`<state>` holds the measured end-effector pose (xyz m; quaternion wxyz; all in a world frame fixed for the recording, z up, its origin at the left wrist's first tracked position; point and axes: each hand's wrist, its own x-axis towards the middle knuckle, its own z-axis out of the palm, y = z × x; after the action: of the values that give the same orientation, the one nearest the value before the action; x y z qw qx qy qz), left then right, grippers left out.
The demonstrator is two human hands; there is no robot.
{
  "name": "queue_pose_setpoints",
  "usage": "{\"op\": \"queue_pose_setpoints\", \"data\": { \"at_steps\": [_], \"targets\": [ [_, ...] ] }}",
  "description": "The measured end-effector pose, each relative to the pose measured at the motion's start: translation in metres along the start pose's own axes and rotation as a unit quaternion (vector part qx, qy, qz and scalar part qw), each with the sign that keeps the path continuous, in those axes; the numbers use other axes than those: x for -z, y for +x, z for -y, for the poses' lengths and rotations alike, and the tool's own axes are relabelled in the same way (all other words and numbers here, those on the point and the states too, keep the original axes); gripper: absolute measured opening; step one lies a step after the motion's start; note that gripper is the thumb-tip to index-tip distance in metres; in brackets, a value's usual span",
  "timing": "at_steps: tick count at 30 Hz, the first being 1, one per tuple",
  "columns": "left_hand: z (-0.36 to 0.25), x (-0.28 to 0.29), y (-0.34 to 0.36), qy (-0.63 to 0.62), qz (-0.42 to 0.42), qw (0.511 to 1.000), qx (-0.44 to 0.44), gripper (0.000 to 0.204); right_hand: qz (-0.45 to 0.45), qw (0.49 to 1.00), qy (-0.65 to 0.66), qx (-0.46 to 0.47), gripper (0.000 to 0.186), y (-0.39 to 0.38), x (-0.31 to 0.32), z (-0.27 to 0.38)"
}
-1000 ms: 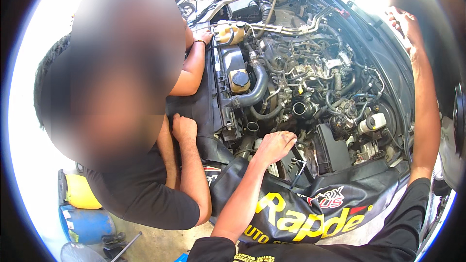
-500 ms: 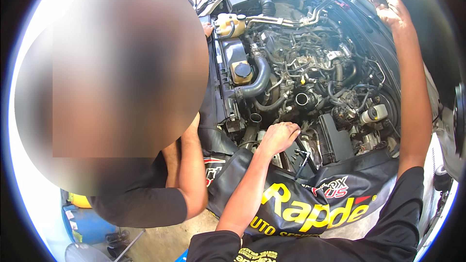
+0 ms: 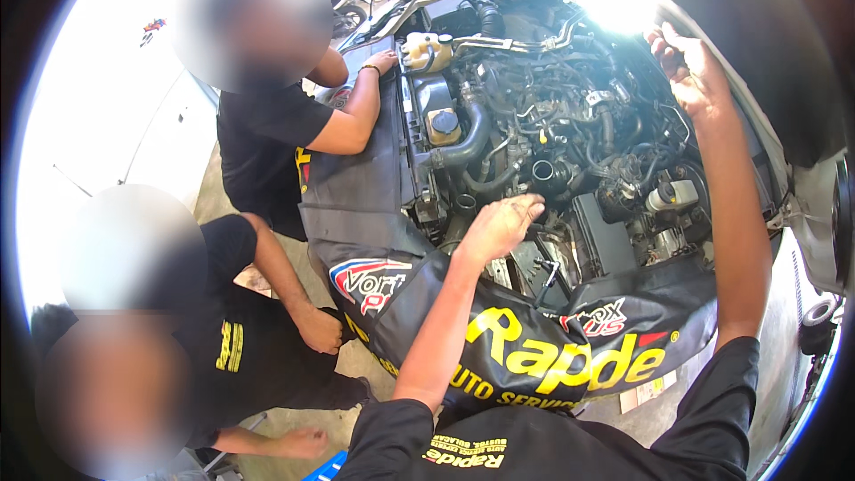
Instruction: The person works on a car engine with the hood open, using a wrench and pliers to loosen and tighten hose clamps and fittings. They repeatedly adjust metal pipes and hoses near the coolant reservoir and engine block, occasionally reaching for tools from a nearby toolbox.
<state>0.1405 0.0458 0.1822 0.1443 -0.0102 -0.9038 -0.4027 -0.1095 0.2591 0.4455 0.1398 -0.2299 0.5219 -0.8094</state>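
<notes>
My right hand (image 3: 690, 71) is raised at the upper right, its fingers curled at the end of a brightly glowing work lamp (image 3: 614, 0); the glare hides part of the grip. Below the lamp spreads a car engine (image 3: 570, 98) with hoses and pipes. My left hand (image 3: 503, 227) is over the front of the engine bay, back up, fingers bent together. What lies under those fingertips is hidden. Close by are an open round black pipe mouth (image 3: 543, 171), a black box-shaped cover (image 3: 602, 233) and the battery (image 3: 525, 269) with a metal clamp rod (image 3: 550, 281).
A black printed fender cover (image 3: 570, 347) drapes the near edge, another (image 3: 347, 187) the left side. One person (image 3: 276, 138) leans on the left fender, hand by a coolant tank (image 3: 426, 52). Another person (image 3: 267, 338) is at lower left. The raised hood (image 3: 802, 71) is at right.
The lamp and my right hand have come lower over the engine. The person at the left no longer blocks the view, and two people now show there. My left hand stays over the bay's front.
</notes>
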Motion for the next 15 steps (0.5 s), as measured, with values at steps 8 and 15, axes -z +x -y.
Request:
{"op": "queue_pose_setpoints", "data": {
  "at_steps": [8, 15],
  "targets": [
    [-0.076, 0.120, -0.071, 0.075, -0.137, 0.987, 0.033, 0.035, -0.027, 0.996, -0.079, 0.009, 0.017, -0.006, 0.032, -0.039],
    [-0.101, 0.151, -0.177, 0.085, -0.208, 0.961, 0.162, 0.034, 0.013, 0.999, 0.010, -0.036, 0.018, -0.053, -0.019, -0.107]
  ]
}}
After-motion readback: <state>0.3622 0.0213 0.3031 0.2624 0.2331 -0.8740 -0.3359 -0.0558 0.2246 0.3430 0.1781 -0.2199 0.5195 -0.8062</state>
